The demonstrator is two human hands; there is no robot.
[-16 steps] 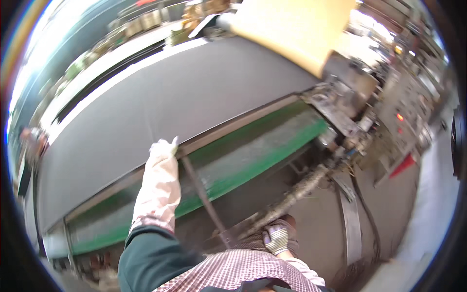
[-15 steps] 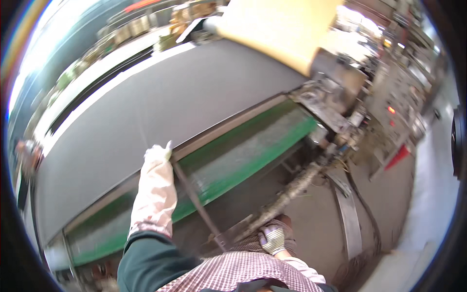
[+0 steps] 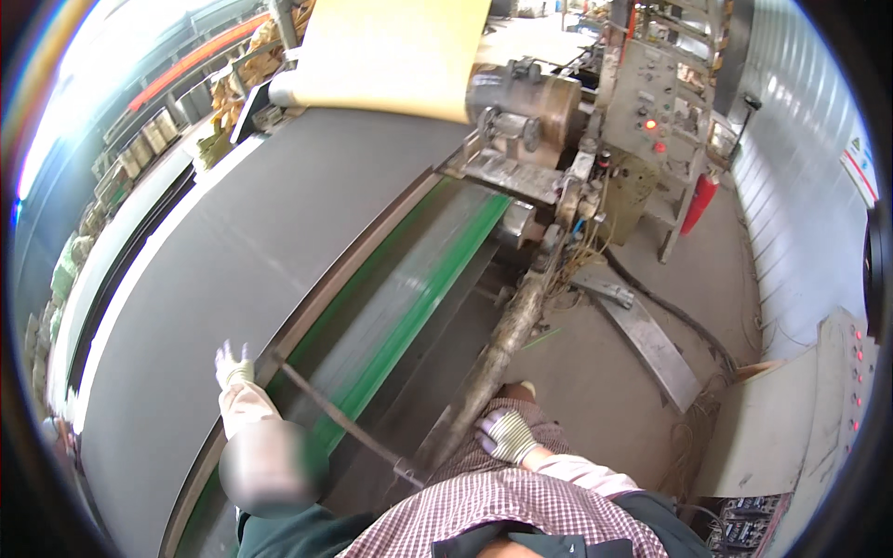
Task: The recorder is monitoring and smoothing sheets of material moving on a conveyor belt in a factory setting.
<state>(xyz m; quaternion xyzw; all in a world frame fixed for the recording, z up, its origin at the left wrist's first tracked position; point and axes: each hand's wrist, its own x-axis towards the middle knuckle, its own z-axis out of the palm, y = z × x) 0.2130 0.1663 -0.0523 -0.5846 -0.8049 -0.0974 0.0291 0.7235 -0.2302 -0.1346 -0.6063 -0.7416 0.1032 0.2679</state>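
Observation:
My left hand (image 3: 233, 365), in a pale glove, rests on the wide dark grey belt-like sheet (image 3: 251, 242) near its right-hand edge, fingers spread and gripping nothing. My right hand (image 3: 507, 438), in a white and purple-grey glove, lies on the checked apron (image 3: 494, 507) over my leg, fingers laid out along the cloth. Beside the sheet runs a brown edge rail (image 3: 346, 244), with a green-edged band (image 3: 423, 293) below it. A thin metal rod (image 3: 346, 423) slants from near the rail toward my waist. At the far end, yellow sheeting (image 3: 391, 56) hangs over the dark sheet.
A roller with its bearing mount (image 3: 510, 130) stands at the far end. Right of it are a control panel (image 3: 642, 98) with red lights and a red fire extinguisher (image 3: 699, 203). A metal plate (image 3: 642, 358) and hose lie on the floor. A grey cabinet (image 3: 791, 409) stands near right.
The view has swung right, bringing the near cabinet into sight. My left hand now appears lower and farther left on the sheet, fingers more spread. My right hand stays on my leg.

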